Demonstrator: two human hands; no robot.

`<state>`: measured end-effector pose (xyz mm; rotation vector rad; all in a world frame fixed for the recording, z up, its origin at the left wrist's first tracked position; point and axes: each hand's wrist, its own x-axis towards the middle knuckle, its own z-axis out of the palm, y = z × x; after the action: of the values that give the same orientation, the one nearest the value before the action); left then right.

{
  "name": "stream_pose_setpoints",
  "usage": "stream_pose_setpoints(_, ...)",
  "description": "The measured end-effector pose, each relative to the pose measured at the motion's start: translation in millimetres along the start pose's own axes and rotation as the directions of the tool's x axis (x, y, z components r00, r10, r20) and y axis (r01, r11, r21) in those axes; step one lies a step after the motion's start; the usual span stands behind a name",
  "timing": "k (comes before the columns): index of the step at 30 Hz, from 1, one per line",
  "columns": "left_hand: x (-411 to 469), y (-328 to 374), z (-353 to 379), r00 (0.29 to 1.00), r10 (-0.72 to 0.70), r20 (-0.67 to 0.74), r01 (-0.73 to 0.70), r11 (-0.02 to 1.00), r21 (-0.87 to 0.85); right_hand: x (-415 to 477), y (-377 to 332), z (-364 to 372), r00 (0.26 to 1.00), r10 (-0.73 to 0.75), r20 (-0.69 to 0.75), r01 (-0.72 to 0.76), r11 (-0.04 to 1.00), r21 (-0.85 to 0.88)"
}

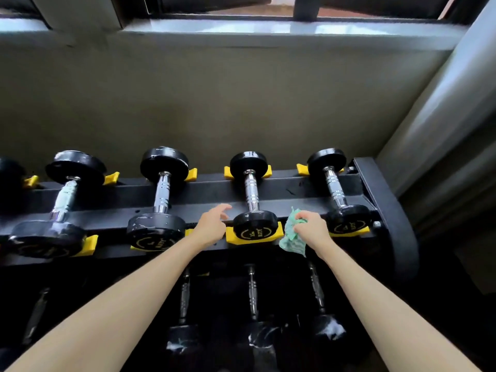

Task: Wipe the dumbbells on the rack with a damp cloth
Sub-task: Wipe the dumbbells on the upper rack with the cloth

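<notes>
The right hand (308,228) is gripping a bunched green cloth (292,234) beside a black dumbbell (253,208); the left hand (212,226), fingers loosely spread, is hovering on its other side.

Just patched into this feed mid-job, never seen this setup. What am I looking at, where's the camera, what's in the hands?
No machine here: a person works with two bare hands, and the one picture comes from a camera worn on their head, looking forward and down. Ahead is a black rack with dumbbells lying in yellow cradles; a dimmer second row sits below. The right hand grips a bunched green cloth beside the near end of a small dumbbell. The left hand is empty, fingers relaxed, on that dumbbell's other side; whether it touches anything is unclear.
</notes>
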<state>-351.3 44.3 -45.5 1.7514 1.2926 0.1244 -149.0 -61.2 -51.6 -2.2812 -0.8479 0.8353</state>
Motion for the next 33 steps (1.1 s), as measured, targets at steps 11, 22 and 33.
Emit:
stream_pose_setpoints(11, 8, -15, 12, 0.994, -0.091, 0.058, 0.101, 0.973, -0.206, 6, -1, 40, 0.996, -0.019, -0.083, 0.021, 0.999, 0.025)
stream_pose_setpoints(22, 5, -17, 2, 0.982, -0.117, 0.149, 0.155, 0.948, -0.279, -25, -71, 53, 0.929, -0.355, -0.103, 0.342, 0.931, -0.132)
stream_pose_setpoints(33, -4, -30, -10, 0.954, -0.253, 0.162, 0.300, 0.832, -0.467, -51, -69, 95, 0.903, -0.395, 0.169, 0.405, 0.914, -0.029)
